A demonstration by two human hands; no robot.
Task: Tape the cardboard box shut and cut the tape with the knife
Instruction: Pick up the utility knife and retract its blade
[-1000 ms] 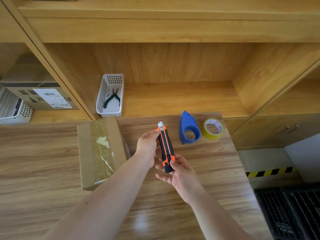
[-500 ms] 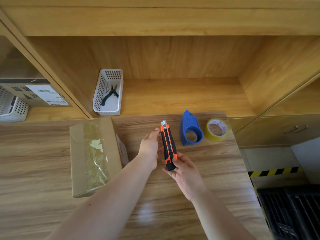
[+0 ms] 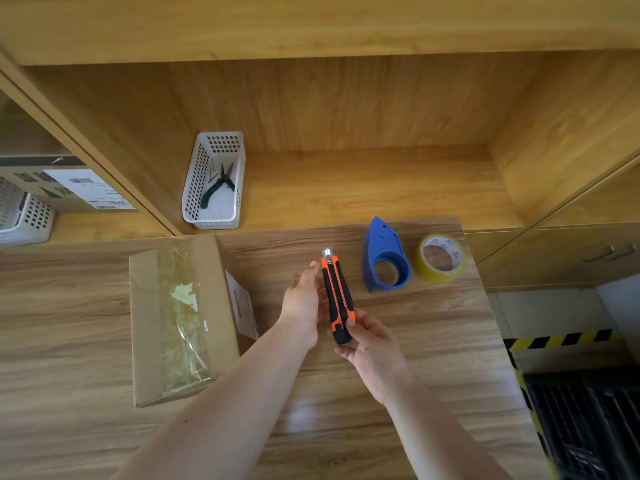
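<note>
An orange and black utility knife [image 3: 337, 296] is held upright above the wooden table, its metal tip pointing away from me. My right hand [image 3: 372, 348] grips its lower end. My left hand [image 3: 303, 301] touches the knife's left side near the top. The cardboard box [image 3: 180, 317] lies on the table to the left, flaps closed, with a strip of clear tape along its top. A blue tape dispenser [image 3: 384, 259] and a yellow tape roll [image 3: 440, 258] sit on the table to the right of the knife.
A white plastic basket [image 3: 214, 181] holding pliers stands on the shelf behind the box. Another basket [image 3: 24, 216] and a labelled carton [image 3: 69, 187] are in the left cubby. The table's right edge drops to a floor with black-yellow hazard tape [image 3: 561, 339].
The view has shifted slightly; both hands still hold the knife in the same place. My left thumb has slid a little along the knife's upper side.
</note>
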